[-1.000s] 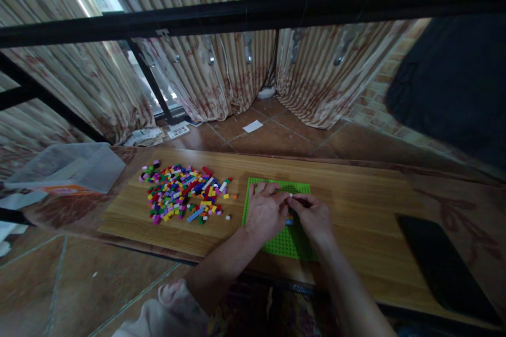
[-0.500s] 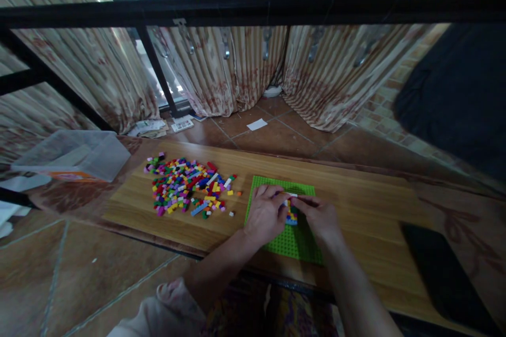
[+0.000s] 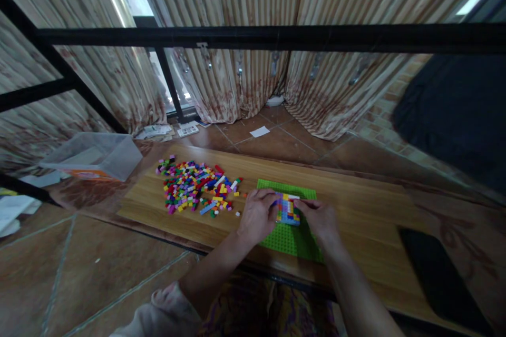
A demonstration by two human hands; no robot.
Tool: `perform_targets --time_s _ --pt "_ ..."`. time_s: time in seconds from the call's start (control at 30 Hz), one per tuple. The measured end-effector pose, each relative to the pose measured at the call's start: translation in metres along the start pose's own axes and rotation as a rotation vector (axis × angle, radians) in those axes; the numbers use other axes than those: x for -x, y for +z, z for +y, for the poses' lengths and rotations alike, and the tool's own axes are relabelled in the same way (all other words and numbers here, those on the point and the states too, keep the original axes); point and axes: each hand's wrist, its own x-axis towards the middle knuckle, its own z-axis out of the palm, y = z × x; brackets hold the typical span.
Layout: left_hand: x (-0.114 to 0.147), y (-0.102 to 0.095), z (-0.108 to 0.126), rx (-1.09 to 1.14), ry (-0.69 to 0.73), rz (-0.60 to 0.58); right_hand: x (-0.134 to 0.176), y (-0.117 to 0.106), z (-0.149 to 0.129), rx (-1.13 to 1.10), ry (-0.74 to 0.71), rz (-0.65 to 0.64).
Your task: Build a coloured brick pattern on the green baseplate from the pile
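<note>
A green studded baseplate (image 3: 288, 242) lies on the wooden board. On it sits a flat, multicoloured block of toy bricks (image 3: 288, 211), with blue, yellow, red and white pieces. My left hand (image 3: 256, 213) is curled against the block's left side, its thumb and fingers closed on that edge. At the upper right corner of the block, by a white brick (image 3: 293, 197), my right hand (image 3: 320, 219) has its fingertips pinched together. Whatever is between those fingertips is too small to make out.
Loose bricks (image 3: 197, 184) are heaped on the wooden board (image 3: 359, 237), left of the baseplate. Beyond them stands a clear plastic bin (image 3: 118, 155). A dark flat object (image 3: 438, 274) lies at the right. A black rail (image 3: 253, 37) runs across in front of the curtains.
My left hand has drawn back to the left, uncovering more of the brick block. The right hand stays at the block's right edge. The whole view has shifted slightly.
</note>
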Motion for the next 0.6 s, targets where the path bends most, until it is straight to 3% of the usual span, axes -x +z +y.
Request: perform_targets --time_s 0.6 --pt "0.030 0.009 -0.005 0.116 -0.042 0.013 0.002 -0.007 -0.010 -0.044 0.063 -0.076"
